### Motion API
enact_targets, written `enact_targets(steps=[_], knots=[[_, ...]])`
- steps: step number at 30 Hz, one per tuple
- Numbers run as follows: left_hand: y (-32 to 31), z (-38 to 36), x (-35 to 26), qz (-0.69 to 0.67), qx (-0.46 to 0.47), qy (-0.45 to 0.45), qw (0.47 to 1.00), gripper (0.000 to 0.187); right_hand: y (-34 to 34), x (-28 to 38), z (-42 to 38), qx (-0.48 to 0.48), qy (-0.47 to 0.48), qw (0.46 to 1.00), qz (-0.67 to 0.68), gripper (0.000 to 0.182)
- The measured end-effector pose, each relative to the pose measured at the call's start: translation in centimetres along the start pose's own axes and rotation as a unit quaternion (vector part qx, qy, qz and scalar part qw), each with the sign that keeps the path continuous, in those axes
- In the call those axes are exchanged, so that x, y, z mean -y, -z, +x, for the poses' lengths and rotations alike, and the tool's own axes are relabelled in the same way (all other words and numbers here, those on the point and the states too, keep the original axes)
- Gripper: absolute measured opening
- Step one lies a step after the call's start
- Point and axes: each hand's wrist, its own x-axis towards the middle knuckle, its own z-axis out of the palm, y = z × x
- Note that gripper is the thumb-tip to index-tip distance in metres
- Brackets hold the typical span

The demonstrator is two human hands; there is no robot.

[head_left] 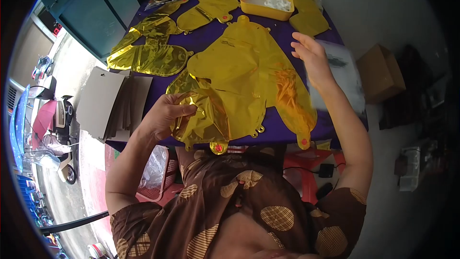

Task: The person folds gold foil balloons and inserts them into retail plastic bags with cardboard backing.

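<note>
My left hand (pixel 175 110) is closed on the crinkled edge of a shiny gold foil balloon (pixel 208 115), thumb pressed on top. This balloon lies flat and uninflated, with a tab marked red at the table's front edge. Beside and under it spreads a larger flat gold foil balloon (pixel 239 67); its right limb is wrinkled and reflects orange. My right hand (pixel 311 57) is raised by the upper right side of that balloon, fingers loosely stretched and nothing seen in them. Just right of this hand lies a clear plastic-covered sheet or packet (pixel 340 76).
More flat gold balloons (pixel 148 60) lie at the left and back of the purple-covered table (pixel 148 97). A yellow tray (pixel 266 10) with white material stands at the back. Grey cardboard sheets (pixel 103 100) are at the left edge, a cardboard box (pixel 381 74) at the right.
</note>
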Motion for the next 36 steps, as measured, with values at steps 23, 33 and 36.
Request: enact_targets(steps=[23,33,36], knots=[[0.3,3.0,-1.4,-0.069,0.094,-0.087,0.989,0.012,-0.2,0.3,-9.3,0.109,0.028,0.991,-0.072,0.025],[-1.5,1.5,1.1,-0.195,0.113,-0.084,0.971,0.028,-5.7,2.2,-14.9,0.114,0.35,0.85,-0.378,0.084],[-1.1,1.3,1.6,-0.168,0.136,-0.055,0.975,0.033,-6.7,0.9,-14.7,0.07,0.426,0.802,-0.414,0.055]])
